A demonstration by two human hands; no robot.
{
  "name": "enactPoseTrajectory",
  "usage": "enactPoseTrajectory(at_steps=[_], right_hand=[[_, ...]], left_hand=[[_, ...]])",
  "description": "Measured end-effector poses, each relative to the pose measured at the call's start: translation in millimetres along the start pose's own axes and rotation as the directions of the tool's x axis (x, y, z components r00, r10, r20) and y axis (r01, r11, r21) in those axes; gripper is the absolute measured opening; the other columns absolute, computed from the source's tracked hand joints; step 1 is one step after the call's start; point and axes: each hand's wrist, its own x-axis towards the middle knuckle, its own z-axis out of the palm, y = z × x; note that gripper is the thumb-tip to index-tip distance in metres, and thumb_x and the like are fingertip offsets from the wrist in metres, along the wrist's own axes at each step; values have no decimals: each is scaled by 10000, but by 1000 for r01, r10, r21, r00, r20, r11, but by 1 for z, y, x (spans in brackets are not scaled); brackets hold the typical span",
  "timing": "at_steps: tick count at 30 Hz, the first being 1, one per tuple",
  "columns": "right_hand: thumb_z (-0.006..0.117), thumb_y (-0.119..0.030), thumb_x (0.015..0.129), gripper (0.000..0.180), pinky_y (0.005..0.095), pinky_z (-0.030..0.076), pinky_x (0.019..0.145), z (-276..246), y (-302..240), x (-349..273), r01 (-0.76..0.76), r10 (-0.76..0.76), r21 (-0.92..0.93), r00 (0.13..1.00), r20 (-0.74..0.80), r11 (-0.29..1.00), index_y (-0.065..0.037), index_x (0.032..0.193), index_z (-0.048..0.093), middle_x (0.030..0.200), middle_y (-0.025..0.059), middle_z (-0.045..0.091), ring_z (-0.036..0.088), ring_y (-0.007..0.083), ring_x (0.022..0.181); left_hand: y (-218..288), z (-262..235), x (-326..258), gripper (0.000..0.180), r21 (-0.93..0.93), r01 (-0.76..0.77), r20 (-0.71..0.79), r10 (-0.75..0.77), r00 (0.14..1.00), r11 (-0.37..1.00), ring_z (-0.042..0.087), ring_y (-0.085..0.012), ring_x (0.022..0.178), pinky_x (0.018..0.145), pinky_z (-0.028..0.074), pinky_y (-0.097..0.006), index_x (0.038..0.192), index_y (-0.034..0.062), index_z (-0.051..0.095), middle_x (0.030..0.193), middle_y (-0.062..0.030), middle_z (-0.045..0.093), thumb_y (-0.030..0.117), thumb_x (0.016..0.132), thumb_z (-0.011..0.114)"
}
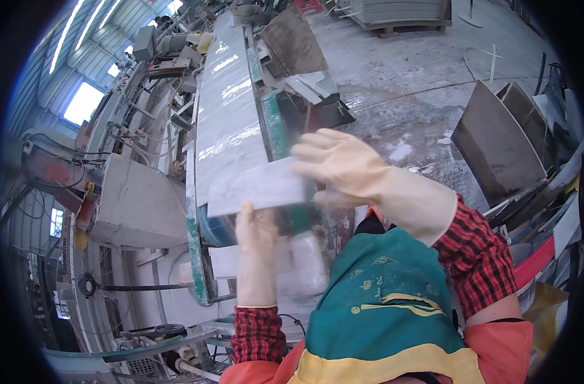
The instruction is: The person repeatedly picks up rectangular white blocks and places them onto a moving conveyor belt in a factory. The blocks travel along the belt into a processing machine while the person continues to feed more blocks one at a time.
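Note:
A white rectangular stone tile (257, 189) is held over the near end of a wet conveyor belt (228, 121). My left hand (257, 233), in a cream rubber glove, grips its near edge, thumb on top and the other fingers hidden beneath. My right hand (343, 166), gloved alike, is closed around the tile's right end, its fingertips smeared by motion. Under the tile, part of the blue belt roller (216, 229) shows. Closer to me, more white pieces (225, 262) lie below the belt's end, partly hidden by my left forearm.
The belt's green frame (276, 125) runs away from me, with offcuts (314, 86) beside it. Machinery (138, 201) stands to the left. On the right, large dark slabs (497, 144) lean near scrap pieces. A pallet of stacked sheets (401, 13) sits far off on the wet floor.

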Motion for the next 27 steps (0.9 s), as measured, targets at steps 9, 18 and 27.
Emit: enactPoseTrajectory(at_steps=[9,18,27], right_hand=[[742,-185,775,503,391,416,1069,-59,47,-227,-746,752,-137,659,-15,651,-79,1250,614,1304,161,600,533,338,1259],[635,-116,892,449,337,353,1103,-135,-17,-428,-994,963,-30,112,-244,108,2,1318,559,1336,149,582,508,262,1287],[640,-127,894,466,340,353,1105,-150,-49,-459,-997,956,4,76,-282,81,-8,1335,550,1357,149,570,501,264,1295]], left_hand=[[34,-111,54,402,82,-91,-216,106,971,992,579,-322,1159,971,534,-491,1329,6,381,1319,-172,519,36,948,504],[19,-73,61,346,88,-132,-291,152,945,987,616,-288,1038,856,564,-485,1278,55,383,1230,-149,553,32,958,514],[18,-84,81,299,86,-143,-247,160,956,986,606,-314,1056,857,558,-498,1257,21,406,1230,-161,540,30,971,494]])
